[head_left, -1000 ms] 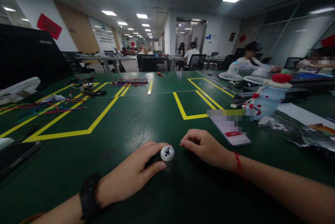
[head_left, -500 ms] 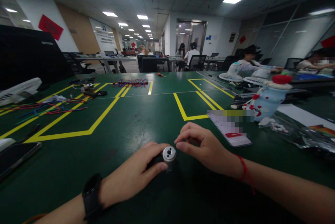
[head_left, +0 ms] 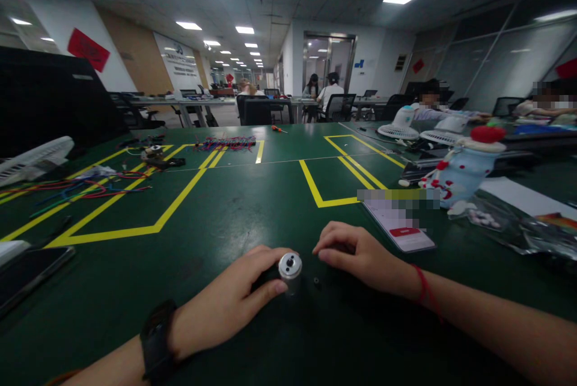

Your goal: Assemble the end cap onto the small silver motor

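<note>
A short silver metal cylinder [head_left: 290, 266], which looks like a small motor, stands upright on the green table. Its round end face has a dark centre hole and small holes beside it. My left hand [head_left: 238, 290] grips it between thumb and fingers. To its right, my right hand [head_left: 356, 254] hovers with curled fingers, thumb tip close to the index tip, and no object shows between them. Below those fingertips is a tiny dark part [head_left: 317, 281], too small to name; whether it touches the table I cannot tell.
A phone [head_left: 396, 226] lies beyond my right hand, near a blue snowman-like figure [head_left: 469, 169] and clear plastic bags [head_left: 523, 232]. Another dark phone [head_left: 33, 275] sits at left, with loose wires [head_left: 94, 184] beyond. Farther back are wire bundles [head_left: 228, 143] and a screwdriver [head_left: 279, 129].
My right hand has drawn a little right and down, away from the cylinder, its fingertips closer together. The tiny dark part has come into view beside the cylinder. My left hand keeps its grip.
</note>
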`<action>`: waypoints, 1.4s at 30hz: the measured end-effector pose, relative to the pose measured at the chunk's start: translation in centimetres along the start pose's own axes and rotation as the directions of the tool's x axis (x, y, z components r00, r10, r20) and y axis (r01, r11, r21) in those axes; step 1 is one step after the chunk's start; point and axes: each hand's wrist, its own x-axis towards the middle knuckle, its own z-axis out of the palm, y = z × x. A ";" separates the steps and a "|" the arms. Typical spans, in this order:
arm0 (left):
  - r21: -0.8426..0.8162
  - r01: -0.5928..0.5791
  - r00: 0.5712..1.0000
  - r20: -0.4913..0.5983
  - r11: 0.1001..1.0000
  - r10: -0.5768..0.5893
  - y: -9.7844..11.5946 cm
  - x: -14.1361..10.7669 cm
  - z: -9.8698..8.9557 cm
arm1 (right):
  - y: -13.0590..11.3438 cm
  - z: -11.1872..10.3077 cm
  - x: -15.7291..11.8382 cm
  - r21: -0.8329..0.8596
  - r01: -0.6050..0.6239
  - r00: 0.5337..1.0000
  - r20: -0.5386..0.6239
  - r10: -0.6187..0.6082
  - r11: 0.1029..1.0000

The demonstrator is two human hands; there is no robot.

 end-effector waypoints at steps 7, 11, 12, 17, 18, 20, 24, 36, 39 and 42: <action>0.005 0.010 1.000 -0.003 1.000 -0.010 -0.2 -0.1 -0.1 | 1.6 -0.8 0.7 0.349 -0.164 0.961 -0.154 0.229 0.923; 0.005 0.012 1.000 0.017 1.000 -0.012 -0.2 -0.1 -0.2 | 0.3 -0.3 -0.1 -0.080 0.040 0.994 0.104 -0.031 0.996; 0.006 0.011 1.000 0.015 1.000 -0.011 -0.2 -0.1 -0.2 | 0.1 -0.1 -0.3 -0.160 0.101 0.986 0.146 -0.078 0.982; -0.008 0.001 1.000 0.013 1.000 -0.001 0.0 0.0 -0.1 | -0.7 0.8 -0.1 -0.230 0.156 0.988 0.061 -0.145 0.961; -0.009 -0.005 1.000 0.017 1.000 0.005 0.0 0.1 0.0 | -0.9 1.0 0.1 -0.201 0.154 0.988 0.003 -0.157 0.967; -0.005 -0.019 1.000 0.015 1.000 0.019 0.0 0.2 0.1 | -1.7 1.4 0.5 -0.150 0.182 0.975 -0.103 -0.198 0.972; 0.010 -0.021 1.000 0.003 1.000 0.021 0.0 0.2 0.1 | -3.2 2.2 1.0 -0.152 0.232 0.962 -0.109 -0.249 0.961; 0.004 -0.027 1.000 -0.004 1.000 0.027 0.2 0.1 0.1 | -2.4 1.5 0.3 -0.080 0.196 0.968 -0.147 -0.206 0.977; -0.008 -0.016 1.000 0.000 1.000 0.016 0.1 0.1 -0.1 | -0.9 0.6 0.3 0.128 -0.048 0.979 -0.193 0.072 0.991; -0.014 0.006 1.000 0.003 1.000 -0.006 0.0 0.0 -0.3 | 0.7 -0.1 0.5 0.308 -0.175 0.944 -0.217 0.248 0.935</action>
